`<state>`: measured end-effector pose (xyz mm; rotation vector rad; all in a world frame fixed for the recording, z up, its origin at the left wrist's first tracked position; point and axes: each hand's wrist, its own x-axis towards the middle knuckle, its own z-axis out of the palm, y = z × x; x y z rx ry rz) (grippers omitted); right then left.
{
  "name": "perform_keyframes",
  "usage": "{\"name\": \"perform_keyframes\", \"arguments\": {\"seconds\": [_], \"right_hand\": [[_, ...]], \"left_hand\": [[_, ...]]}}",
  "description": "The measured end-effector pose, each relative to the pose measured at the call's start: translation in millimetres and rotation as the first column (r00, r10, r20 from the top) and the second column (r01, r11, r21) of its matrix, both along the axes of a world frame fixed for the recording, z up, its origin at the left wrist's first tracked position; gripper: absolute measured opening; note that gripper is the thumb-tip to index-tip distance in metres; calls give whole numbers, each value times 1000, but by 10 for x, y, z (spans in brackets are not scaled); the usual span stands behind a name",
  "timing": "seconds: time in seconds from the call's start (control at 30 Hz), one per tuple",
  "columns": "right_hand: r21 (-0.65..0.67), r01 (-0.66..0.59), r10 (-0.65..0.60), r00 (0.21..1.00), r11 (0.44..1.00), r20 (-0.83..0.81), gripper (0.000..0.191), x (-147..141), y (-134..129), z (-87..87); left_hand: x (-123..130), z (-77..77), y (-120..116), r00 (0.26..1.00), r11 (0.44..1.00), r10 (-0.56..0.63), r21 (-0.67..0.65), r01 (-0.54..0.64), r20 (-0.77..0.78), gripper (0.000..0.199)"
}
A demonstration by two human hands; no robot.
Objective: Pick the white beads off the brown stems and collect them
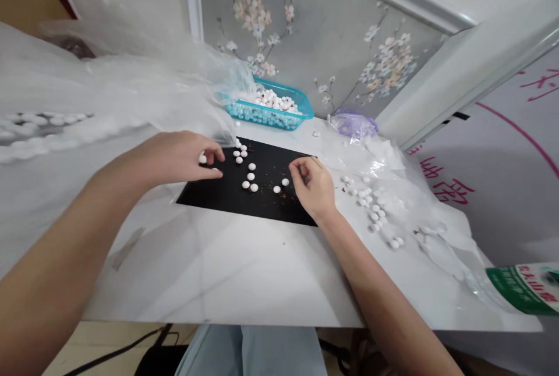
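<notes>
A black mat [213,192] lies on the white table with several white balls [251,176] scattered over it and brown crumbs near its right part. Over the mat's left edge is my left hand [187,158], thumb and fingers apart, with a white ball [202,158] beside its fingers. My right hand [312,184] rests at the mat's right side, thumb and index finger pressed together; whatever they may hold is too small to make out. Two white balls [276,190] lie just left of it.
A blue basket [305,105] full of white balls stands at the back. Large clear plastic bags [166,85] fill the left. More balls [375,213], a purple bag [353,124] and a bottle with a green label [519,288] are on the right.
</notes>
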<state>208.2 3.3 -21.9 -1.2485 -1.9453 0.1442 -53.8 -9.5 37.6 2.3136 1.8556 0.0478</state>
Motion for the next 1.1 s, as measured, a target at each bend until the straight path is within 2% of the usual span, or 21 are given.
{"name": "perform_keyframes", "arguments": {"seconds": [0.07, 0.13, 0.4, 0.5, 0.63, 0.7, 0.83, 0.97, 1.1], "right_hand": [[14, -2, 2, 1000, 1000, 7, 15, -4, -8, -1], [28, -6, 6, 1000, 1000, 12, 16, -9, -17, 0], [39, -14, 15, 1000, 999, -3, 16, -20, -45, 7], [74, -18, 21, 999, 997, -49, 15, -41, -65, 14], [97, -65, 76, 991, 993, -112, 14, -134, -153, -5], [66, -150, 157, 980, 987, -120, 13, -200, -218, -36], [-35, -330, 325, 940, 943, -107, 11, -309, -337, -105], [-140, -397, 400, 917, 907, -8, 9, -348, -399, -119], [-222, -411, 438, 895, 884, 84, 9, -353, -412, -108]], "left_hand": [[-67, 24, -19, 999, 990, 43, -137, -45, -17, 31], [-58, 10, -42, 999, 985, 48, -168, -48, -4, 23], [89, -73, -38, 1000, 1000, 5, 12, -5, -31, 18], [177, -73, -52, 995, 997, -73, 28, 71, 65, 23], [333, -82, -110, 942, 956, -222, -133, 261, 251, 25], [381, -108, -126, 917, 925, -248, -205, 320, 311, 23], [399, -174, -111, 898, 907, -233, -250, 340, 374, 22], [390, -189, -97, 889, 900, -211, -274, 339, 406, 22], [395, -178, -101, 887, 896, -215, -278, 345, 408, 19]]}}
